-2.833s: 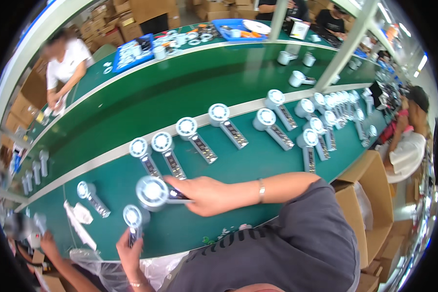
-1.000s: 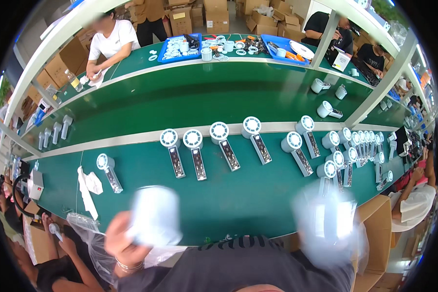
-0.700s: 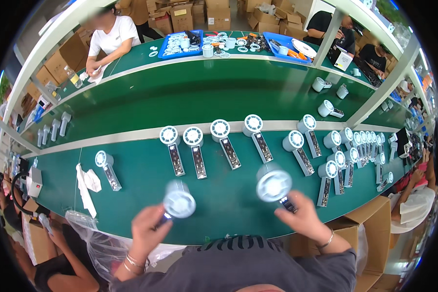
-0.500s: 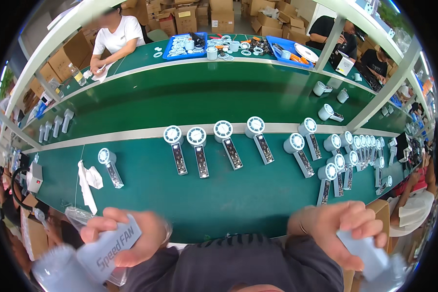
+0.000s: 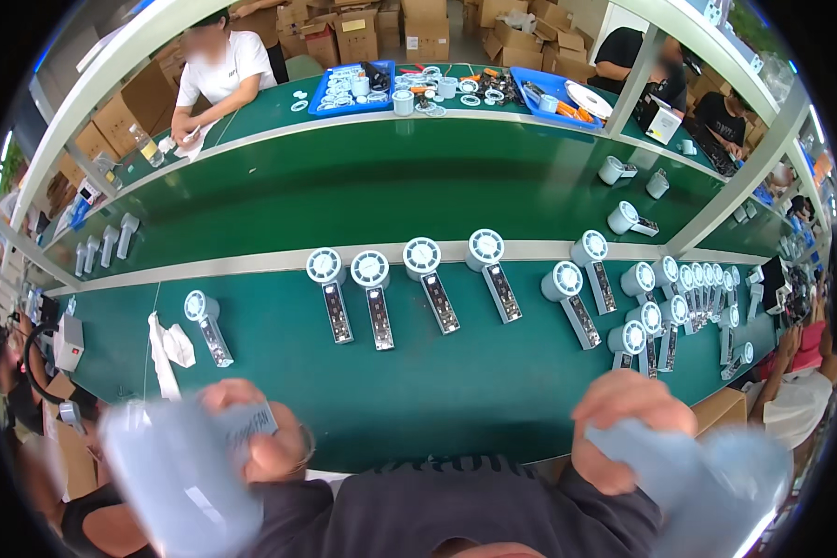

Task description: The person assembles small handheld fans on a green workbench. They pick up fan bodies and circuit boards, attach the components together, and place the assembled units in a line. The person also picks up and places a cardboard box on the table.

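Observation:
In my left hand (image 5: 281, 446) is a light blue handheld fan (image 5: 181, 484). Its handle, with dark printing, sits in my closed fingers, and its round head is large and blurred towards the lower left. A second light blue handheld fan (image 5: 721, 488) is gripped by its handle in my right hand (image 5: 628, 414); its head, also smeared by motion, points to the lower right. Ahead of my hands, several fans with open handles showing circuit boards (image 5: 440, 302) lie in a spread row. One such fan (image 5: 210, 327) lies apart on the left.
More open-handled fans (image 5: 656, 325) cluster at the right of the green table (image 5: 418, 391). A white cloth (image 5: 169, 349) lies at the left. Metal posts (image 5: 744, 177) hold the raised green shelf (image 5: 391, 181). Across it, people sit near blue trays (image 5: 352, 90) of parts.
Both held fans have swung closer to the view, so their heads look bigger. My right hand has turned over, its back now upward, while my left has shifted slightly. The fans on the table stay put.

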Demonstrator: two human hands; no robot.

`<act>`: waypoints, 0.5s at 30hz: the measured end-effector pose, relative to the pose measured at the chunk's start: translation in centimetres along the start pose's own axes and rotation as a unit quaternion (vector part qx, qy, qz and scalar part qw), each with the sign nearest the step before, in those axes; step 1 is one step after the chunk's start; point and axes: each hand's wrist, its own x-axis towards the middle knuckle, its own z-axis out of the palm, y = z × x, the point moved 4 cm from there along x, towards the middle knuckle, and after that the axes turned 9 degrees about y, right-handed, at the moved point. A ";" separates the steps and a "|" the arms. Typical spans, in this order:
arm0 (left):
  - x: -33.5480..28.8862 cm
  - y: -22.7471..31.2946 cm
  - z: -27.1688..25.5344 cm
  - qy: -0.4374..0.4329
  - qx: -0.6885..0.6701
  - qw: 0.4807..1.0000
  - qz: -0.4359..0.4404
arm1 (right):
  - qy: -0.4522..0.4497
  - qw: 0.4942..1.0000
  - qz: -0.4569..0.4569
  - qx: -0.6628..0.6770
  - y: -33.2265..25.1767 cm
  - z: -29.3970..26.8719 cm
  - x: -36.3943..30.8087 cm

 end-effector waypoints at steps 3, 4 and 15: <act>0.2 -0.1 -0.5 -0.317 0.231 0.914 -0.103 | -0.291 0.913 0.070 -0.276 1.2 -3.2 -2.4; -1.1 -0.7 -0.9 -0.349 0.247 0.892 -0.150 | -0.320 0.878 0.155 -0.321 2.4 -3.7 -3.9; -2.2 -0.5 -0.8 -0.362 0.252 0.888 -0.127 | -0.231 0.884 0.293 -0.283 3.2 -3.7 -3.5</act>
